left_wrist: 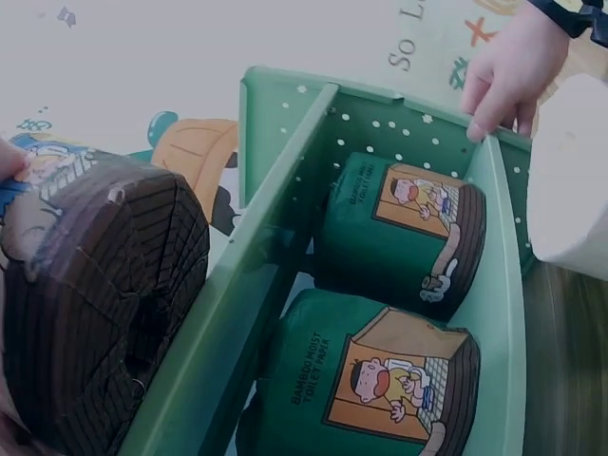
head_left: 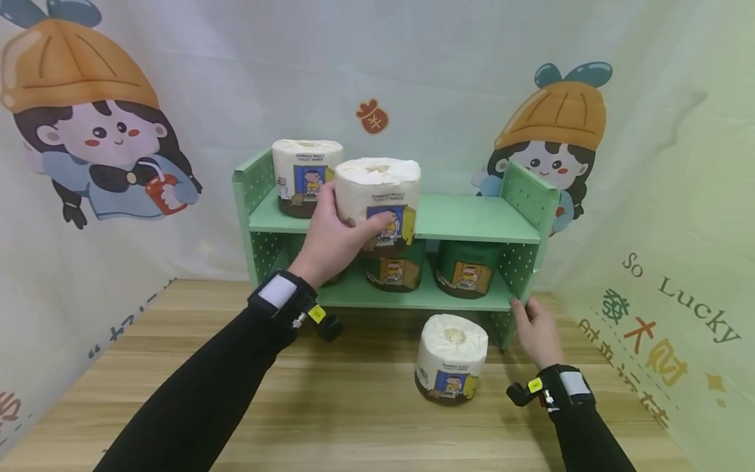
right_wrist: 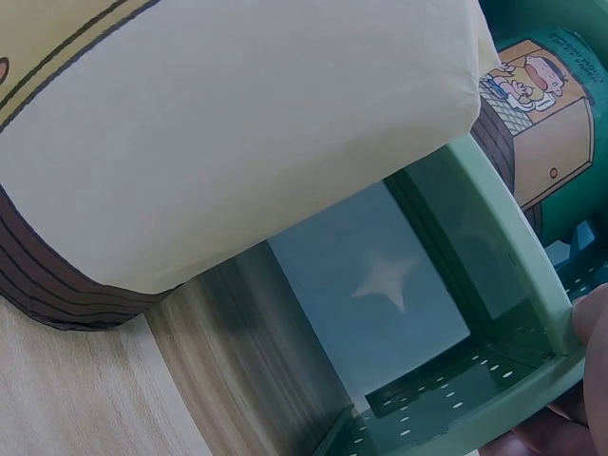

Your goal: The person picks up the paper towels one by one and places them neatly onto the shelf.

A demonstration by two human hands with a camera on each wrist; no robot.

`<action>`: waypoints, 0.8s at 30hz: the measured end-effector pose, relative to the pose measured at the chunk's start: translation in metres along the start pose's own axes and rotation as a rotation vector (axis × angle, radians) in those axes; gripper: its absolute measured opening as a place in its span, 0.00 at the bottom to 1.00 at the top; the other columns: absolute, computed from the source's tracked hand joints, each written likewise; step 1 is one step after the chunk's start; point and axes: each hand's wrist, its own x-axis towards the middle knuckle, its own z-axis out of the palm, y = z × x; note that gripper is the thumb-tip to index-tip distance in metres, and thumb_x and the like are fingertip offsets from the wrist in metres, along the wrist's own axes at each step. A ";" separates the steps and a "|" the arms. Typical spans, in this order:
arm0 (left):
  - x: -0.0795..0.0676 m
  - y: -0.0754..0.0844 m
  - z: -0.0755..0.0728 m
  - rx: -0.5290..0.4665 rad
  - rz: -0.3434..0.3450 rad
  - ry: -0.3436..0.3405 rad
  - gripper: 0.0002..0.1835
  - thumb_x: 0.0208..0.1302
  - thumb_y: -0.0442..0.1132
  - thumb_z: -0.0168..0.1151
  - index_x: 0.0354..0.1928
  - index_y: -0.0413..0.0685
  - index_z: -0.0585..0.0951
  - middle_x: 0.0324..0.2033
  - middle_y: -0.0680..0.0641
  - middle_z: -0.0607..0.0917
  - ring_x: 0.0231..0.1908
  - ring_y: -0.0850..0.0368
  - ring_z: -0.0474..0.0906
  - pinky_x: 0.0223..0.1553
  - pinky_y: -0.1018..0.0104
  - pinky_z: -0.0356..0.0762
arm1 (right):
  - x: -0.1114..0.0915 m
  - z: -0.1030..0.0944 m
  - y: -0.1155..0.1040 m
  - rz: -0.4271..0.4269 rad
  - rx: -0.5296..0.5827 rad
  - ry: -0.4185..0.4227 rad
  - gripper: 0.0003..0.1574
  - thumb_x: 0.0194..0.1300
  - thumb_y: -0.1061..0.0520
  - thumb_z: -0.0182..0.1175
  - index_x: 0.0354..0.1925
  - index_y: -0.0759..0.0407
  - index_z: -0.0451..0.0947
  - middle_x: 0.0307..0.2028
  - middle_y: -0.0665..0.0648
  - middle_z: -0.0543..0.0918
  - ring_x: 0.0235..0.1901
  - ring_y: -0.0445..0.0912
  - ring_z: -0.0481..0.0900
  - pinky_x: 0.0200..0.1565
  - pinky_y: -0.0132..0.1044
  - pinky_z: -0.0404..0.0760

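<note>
My left hand [head_left: 330, 241] grips a white-wrapped toilet paper roll [head_left: 377, 178], thumb across its printed front. The roll is held upright in front of the green shelf's [head_left: 478, 217] upper board; its brown underside [left_wrist: 142, 285] faces the left wrist camera. Whether it touches the board cannot be told. My right hand [head_left: 538, 333] holds the shelf's lower right corner, the thumb [right_wrist: 591, 323] on the near edge and other fingers around the outside. Another white roll [head_left: 303, 172] stands on the upper board at the left. A third white roll [head_left: 451, 360] stands on the table, left of my right hand.
On the lower board are green-wrapped rolls [head_left: 466, 270], one partly hidden behind my left hand. Perforated side panels [head_left: 527, 193] rise at both shelf ends. The shelf stands on a wooden table [head_left: 354, 419], with a printed cloth [head_left: 436, 85] behind and at the sides.
</note>
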 end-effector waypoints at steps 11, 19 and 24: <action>0.016 -0.028 0.003 0.126 -0.017 0.108 0.47 0.55 0.60 0.73 0.67 0.50 0.57 0.56 0.48 0.67 0.50 0.59 0.70 0.45 0.58 0.80 | -0.001 -0.002 -0.003 0.015 0.000 -0.011 0.29 0.82 0.46 0.42 0.65 0.66 0.68 0.56 0.71 0.76 0.53 0.62 0.74 0.48 0.63 0.77; 0.027 -0.040 0.011 0.212 0.007 0.233 0.48 0.52 0.64 0.73 0.66 0.48 0.63 0.55 0.47 0.65 0.51 0.60 0.65 0.45 0.62 0.78 | -0.002 -0.002 -0.006 0.016 -0.009 -0.001 0.29 0.82 0.46 0.42 0.65 0.67 0.69 0.53 0.71 0.78 0.49 0.60 0.76 0.44 0.59 0.79; 0.029 -0.039 0.014 0.191 -0.015 0.246 0.44 0.54 0.60 0.74 0.62 0.46 0.60 0.53 0.49 0.69 0.50 0.60 0.68 0.44 0.63 0.79 | -0.003 -0.002 -0.007 0.010 -0.019 0.007 0.28 0.82 0.47 0.42 0.63 0.67 0.70 0.51 0.71 0.79 0.46 0.59 0.77 0.40 0.56 0.80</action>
